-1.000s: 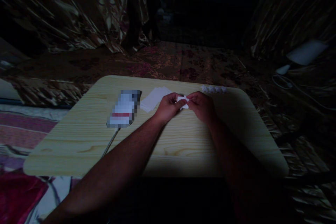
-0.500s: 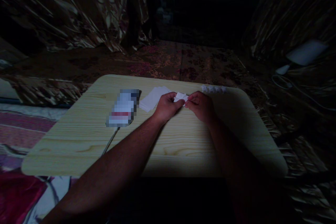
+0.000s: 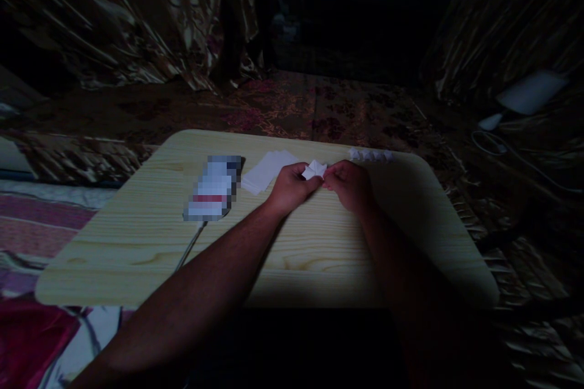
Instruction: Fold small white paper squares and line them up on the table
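Note:
Between my two hands, above the wooden table, is a small folded white paper [image 3: 314, 169] with creased flaps. My left hand [image 3: 292, 187] grips its left side, the thumb pressed along the near edge. At the right edge, the fingertips of my right hand [image 3: 350, 183] pinch the same paper. A fanned stack of white paper sheets [image 3: 266, 171] lies just left of my left hand. Beyond my right hand stands a row of several small folded paper pieces [image 3: 370, 155] near the table's far edge.
On the left of the pale wood-grain table [image 3: 319, 249] lies a phone-like device [image 3: 212, 188], blurred out, with a cable [image 3: 190, 245] running toward me. A white lamp [image 3: 531, 92] stands beyond the table at right. Dark patterned curtains [image 3: 182, 12] hang behind.
The folded paper has shifted slightly in my fingers, and its creased face now shows more clearly. Both hands have stayed nearly in place, still holding it.

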`<state>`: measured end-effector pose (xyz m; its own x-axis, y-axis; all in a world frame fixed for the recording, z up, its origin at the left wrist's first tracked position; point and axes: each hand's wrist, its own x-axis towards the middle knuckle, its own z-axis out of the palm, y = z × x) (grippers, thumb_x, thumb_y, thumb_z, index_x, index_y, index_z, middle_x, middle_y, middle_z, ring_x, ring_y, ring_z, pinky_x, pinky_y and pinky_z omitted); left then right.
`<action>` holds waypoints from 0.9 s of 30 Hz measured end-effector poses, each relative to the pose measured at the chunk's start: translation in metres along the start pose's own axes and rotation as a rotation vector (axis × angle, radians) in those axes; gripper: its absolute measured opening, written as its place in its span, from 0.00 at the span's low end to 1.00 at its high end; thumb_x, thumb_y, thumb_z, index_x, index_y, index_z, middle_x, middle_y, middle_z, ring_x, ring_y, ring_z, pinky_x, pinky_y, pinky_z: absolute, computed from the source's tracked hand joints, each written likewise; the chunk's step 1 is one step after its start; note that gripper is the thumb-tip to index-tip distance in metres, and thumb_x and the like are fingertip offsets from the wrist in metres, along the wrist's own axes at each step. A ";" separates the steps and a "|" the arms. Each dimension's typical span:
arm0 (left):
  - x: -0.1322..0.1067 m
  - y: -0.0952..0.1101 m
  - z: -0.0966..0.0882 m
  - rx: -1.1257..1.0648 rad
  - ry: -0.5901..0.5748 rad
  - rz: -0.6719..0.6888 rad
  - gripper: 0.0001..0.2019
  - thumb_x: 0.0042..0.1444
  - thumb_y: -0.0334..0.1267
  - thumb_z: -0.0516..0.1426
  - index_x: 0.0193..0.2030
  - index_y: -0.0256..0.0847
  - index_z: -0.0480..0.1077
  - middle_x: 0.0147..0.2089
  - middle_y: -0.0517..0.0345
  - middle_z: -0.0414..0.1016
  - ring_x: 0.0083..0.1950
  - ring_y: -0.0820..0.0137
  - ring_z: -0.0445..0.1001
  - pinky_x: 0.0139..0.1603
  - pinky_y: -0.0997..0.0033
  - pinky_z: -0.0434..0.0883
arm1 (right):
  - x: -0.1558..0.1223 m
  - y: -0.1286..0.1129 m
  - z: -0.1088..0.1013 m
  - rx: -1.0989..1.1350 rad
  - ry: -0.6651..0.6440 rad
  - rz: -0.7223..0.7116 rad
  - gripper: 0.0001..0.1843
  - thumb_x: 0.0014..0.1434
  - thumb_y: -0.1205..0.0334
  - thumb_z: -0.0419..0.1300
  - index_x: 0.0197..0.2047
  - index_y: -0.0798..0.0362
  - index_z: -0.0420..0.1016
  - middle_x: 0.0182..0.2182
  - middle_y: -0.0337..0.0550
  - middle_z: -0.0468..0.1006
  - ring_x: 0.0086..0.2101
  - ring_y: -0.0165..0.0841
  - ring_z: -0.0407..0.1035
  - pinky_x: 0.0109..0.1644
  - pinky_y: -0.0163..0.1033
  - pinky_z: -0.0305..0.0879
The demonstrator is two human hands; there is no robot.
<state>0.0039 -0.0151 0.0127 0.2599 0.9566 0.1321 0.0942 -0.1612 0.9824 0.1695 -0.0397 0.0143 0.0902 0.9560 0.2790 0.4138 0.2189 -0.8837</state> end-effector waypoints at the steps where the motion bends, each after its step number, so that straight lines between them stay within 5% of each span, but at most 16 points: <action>1: 0.000 0.000 0.000 -0.006 0.009 -0.013 0.12 0.46 0.43 0.65 0.27 0.36 0.73 0.22 0.62 0.70 0.22 0.76 0.62 0.23 0.75 0.57 | 0.000 0.000 0.001 0.011 -0.005 -0.004 0.06 0.57 0.57 0.63 0.34 0.50 0.75 0.25 0.38 0.82 0.29 0.35 0.79 0.35 0.38 0.74; 12: 0.001 -0.002 0.007 -0.258 0.016 -0.114 0.08 0.43 0.35 0.65 0.24 0.37 0.69 0.18 0.65 0.64 0.19 0.79 0.56 0.20 0.73 0.49 | -0.007 0.007 0.010 -0.168 0.143 -0.160 0.05 0.59 0.58 0.61 0.35 0.48 0.77 0.27 0.38 0.82 0.30 0.34 0.79 0.35 0.35 0.72; 18: 0.001 -0.003 0.009 -0.399 0.006 -0.108 0.07 0.43 0.33 0.64 0.22 0.36 0.69 0.18 0.63 0.66 0.20 0.78 0.60 0.22 0.73 0.53 | -0.009 0.004 0.007 -0.342 0.150 -0.368 0.07 0.62 0.60 0.59 0.35 0.49 0.78 0.27 0.39 0.82 0.29 0.32 0.76 0.35 0.34 0.68; 27: 0.000 0.000 0.009 -0.458 0.019 -0.132 0.05 0.42 0.31 0.63 0.21 0.36 0.71 0.18 0.62 0.68 0.19 0.78 0.61 0.22 0.74 0.54 | -0.008 0.003 0.005 -0.434 0.110 -0.480 0.09 0.63 0.64 0.58 0.32 0.50 0.77 0.27 0.40 0.80 0.28 0.30 0.73 0.35 0.33 0.64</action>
<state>0.0130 -0.0168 0.0111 0.2560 0.9667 0.0002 -0.3092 0.0817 0.9475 0.1660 -0.0459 0.0072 -0.1126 0.7412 0.6617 0.7572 0.4952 -0.4259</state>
